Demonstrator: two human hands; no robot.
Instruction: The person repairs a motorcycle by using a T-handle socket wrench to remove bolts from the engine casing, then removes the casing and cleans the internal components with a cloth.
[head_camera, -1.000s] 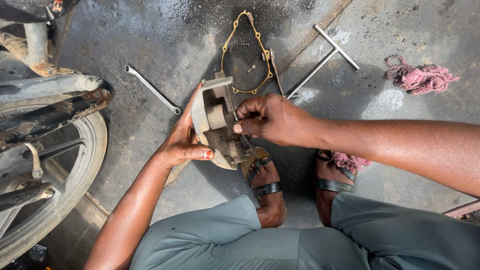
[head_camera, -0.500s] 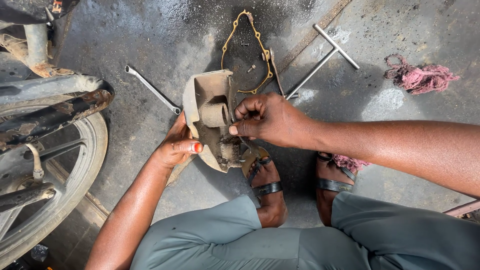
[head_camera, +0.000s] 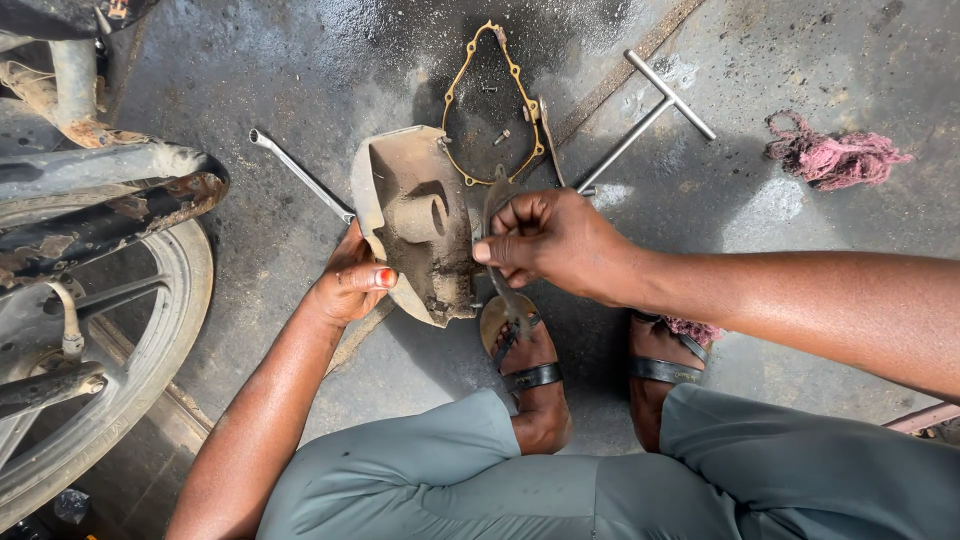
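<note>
My left hand (head_camera: 350, 285) grips the left edge of a dirty metal engine cover (head_camera: 415, 225), held on edge above the concrete floor with its greasy inner side facing up. My right hand (head_camera: 550, 245) is at the cover's right rim, fingers pinched on a thin dark strip (head_camera: 500, 250) that hangs from the rim toward my sandal; it looks like a gasket piece. A tan gasket outline (head_camera: 495, 105) lies on the floor just beyond the cover, with a small bolt (head_camera: 501, 136) inside it.
A spanner (head_camera: 300, 177) lies left of the cover, a T-handle wrench (head_camera: 650, 115) to the upper right, and a pink rag (head_camera: 835, 155) farther right. A motorcycle wheel (head_camera: 110, 340) and rusty frame fill the left side. My sandalled feet (head_camera: 530, 375) rest below the cover.
The cover has turned, so its hollow inner side now faces the camera. My right hand shifted to the right rim and pinches the dark strip.
</note>
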